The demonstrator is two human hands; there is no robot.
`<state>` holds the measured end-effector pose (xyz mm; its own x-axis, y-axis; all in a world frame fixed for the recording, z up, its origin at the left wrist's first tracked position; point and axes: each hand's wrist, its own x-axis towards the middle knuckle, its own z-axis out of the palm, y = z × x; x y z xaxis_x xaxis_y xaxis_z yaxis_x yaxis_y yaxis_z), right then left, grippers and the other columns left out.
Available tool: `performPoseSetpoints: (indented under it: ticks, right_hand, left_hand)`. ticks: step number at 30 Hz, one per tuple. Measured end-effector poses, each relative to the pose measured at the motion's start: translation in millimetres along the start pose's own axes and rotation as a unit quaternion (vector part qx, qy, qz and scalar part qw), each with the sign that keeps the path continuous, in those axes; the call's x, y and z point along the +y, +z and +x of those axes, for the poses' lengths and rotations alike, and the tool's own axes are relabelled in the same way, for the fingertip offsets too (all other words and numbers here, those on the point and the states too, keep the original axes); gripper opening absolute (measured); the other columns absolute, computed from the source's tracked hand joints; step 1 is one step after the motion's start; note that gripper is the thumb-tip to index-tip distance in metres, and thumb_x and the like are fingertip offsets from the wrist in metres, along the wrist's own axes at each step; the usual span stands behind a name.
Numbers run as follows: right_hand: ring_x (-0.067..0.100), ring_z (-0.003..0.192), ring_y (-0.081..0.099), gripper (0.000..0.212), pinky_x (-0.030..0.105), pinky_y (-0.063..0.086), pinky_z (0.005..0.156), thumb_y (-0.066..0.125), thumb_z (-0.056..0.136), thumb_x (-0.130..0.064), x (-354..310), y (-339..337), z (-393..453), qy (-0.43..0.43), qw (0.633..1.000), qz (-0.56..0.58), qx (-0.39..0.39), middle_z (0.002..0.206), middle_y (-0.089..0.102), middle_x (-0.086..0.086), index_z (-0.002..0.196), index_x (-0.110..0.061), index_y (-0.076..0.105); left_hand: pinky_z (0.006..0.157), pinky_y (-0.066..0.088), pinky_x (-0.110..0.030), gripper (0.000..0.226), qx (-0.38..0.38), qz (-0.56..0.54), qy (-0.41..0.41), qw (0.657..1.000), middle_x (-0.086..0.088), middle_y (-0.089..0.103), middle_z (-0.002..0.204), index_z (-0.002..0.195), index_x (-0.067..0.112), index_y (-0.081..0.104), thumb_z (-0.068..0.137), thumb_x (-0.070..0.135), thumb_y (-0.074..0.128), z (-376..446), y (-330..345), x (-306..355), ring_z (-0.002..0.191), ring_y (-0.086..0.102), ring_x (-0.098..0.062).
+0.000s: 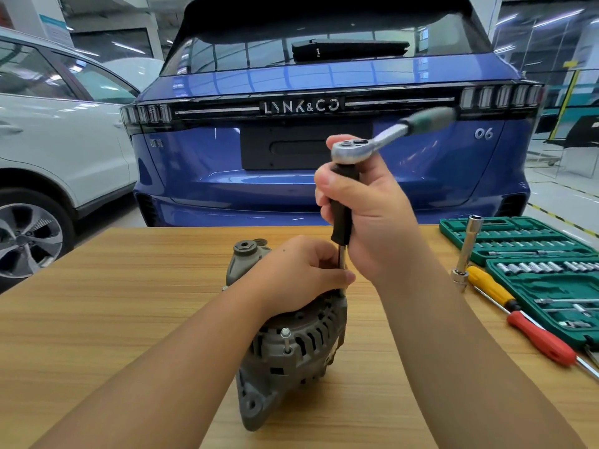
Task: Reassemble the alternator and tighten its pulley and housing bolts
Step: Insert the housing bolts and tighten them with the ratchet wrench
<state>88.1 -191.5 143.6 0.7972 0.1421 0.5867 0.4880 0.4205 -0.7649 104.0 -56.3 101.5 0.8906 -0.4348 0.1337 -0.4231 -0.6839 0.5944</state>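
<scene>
**Driver steadied over a housing bolt, ratchet riding on top**

Nearest the camera, the alternator (291, 345) lies on the wooden table (97, 319), just below the middle of the view, with its mounting ear toward six o'clock and its far end up at twelve. One long housing bolt (285, 338) stands proud of the casing at about seven o'clock from the hands, not yet run down; it looks like the next one due.

The left hand (301, 273) rests on top of the alternator and pinches the thin metal shaft of the driver (342, 218) between its fingertips, seemingly to pin the body down and keep the tip seated on a bolt at the casing's right edge. The tip itself is hidden behind the fingers, so whether it is engaged cannot be told.

Above it, the right hand (366, 209) is clenched around the driver's black handle, holding it near upright. A ratchet (382, 137) sits on the handle's top end, its green grip swinging out toward two o'clock and blurred; the added leverage suits final tightening.

At three o'clock lie a yellow screwdriver (492, 286), a red screwdriver (541, 341), a T-shaped socket wrench (466, 251) propped upright and an open green socket set (534, 254), all well apart from the ratchet's sweep. Beyond the table's far edge stand a blue car (291, 92) at twelve and a white car (58, 124) at ten. Nothing blocks the work.
</scene>
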Motion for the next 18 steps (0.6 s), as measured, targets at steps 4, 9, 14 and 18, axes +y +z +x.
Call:
performPoseSetpoints:
  ticks: [4,9,14,18]
  right_hand:
    - [0.016,0.067,0.052,0.038,0.032,0.046,0.065,0.061,0.093,-0.008,4.6,5.9,-2.0,-0.094,0.993,-0.062,0.015,0.079,0.058,-0.006,0.123,-0.031,0.057]
    - [0.019,0.06,0.048,0.042,0.035,0.041,0.059,0.058,0.082,-0.013,-1.7,12.3,-2.4,-0.075,0.995,-0.063,0.026,0.082,0.057,0.005,0.12,-0.03,0.055]
    - [0.023,0.059,0.044,0.085,0.034,0.032,0.058,0.084,0.045,-0.049,-12.1,6.4,2.0,0.014,0.994,0.097,-0.055,0.077,0.056,0.011,0.121,-0.022,0.057]
    - [0.014,0.055,0.045,0.049,0.022,0.039,0.052,0.071,0.082,-0.038,-8.2,10.9,-2.7,0.011,0.995,0.089,0.035,0.075,0.054,0.005,0.122,-0.013,0.055]
  left_hand:
    - [0.081,0.059,-0.037,0.015,0.0,0.005,0.007,1.0,0.013,0.074,0.087,0.091,0.036,0.073,0.095,0.048,0.065,-1.7,-0.5,2.6,0.079,0.069,-0.002]
    - [0.084,0.059,-0.04,0.015,-0.003,0.0,0.013,1.0,0.01,0.075,0.09,0.096,0.034,0.074,0.096,0.046,0.064,-3.6,-0.9,3.4,0.084,0.07,-0.006]
    - [0.066,0.047,-0.026,0.015,0.007,-0.005,0.003,1.0,0.019,0.071,0.082,0.084,0.036,0.072,0.092,0.048,0.068,-2.1,-1.2,0.6,0.075,0.065,0.003]
    - [0.075,0.056,-0.036,0.012,0.012,-0.007,0.008,1.0,0.015,0.072,0.084,0.087,0.037,0.072,0.091,0.049,0.069,-1.5,-0.3,0.0,0.078,0.067,-0.002]
